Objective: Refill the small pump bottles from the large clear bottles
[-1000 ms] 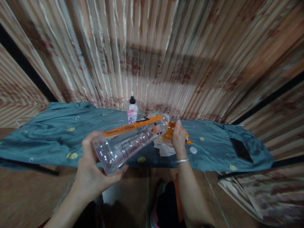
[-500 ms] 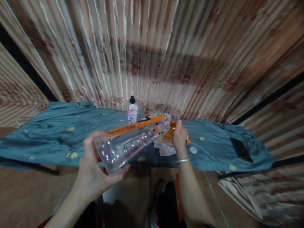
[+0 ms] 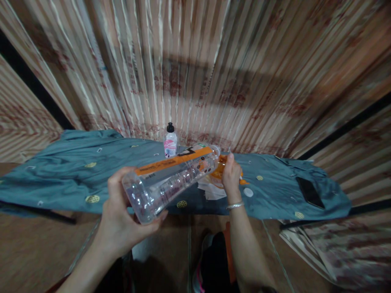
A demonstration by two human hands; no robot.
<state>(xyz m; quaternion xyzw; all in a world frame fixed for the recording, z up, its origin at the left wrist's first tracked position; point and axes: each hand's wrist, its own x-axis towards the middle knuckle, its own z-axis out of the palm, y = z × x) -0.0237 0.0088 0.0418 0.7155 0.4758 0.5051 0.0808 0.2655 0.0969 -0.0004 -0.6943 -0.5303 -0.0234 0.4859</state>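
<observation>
My left hand (image 3: 122, 207) is wrapped round the base end of a large clear plastic bottle (image 3: 174, 187) with an orange band on its label. The bottle is tilted, its neck pointing right and away from me. At that neck, my right hand (image 3: 231, 175) is closed round an orange see-through container (image 3: 221, 162), which is mostly hidden behind the fingers and the bottle. I cannot tell whether the two mouths touch. Beneath them lie white papers (image 3: 212, 191). A round white cap (image 3: 248, 192) rests just right of my right wrist.
A small clear bottle (image 3: 170, 144) with a black top and pink label stands behind the large one. The teal cloth (image 3: 70, 171) covers a narrow table. A dark phone (image 3: 310, 192) lies at the right. Striped curtains (image 3: 189, 61) hang behind, with dark poles on both sides.
Almost nothing differs. Both hands and the tilted bottle hold nearly the same position, with only a very slight shift.
</observation>
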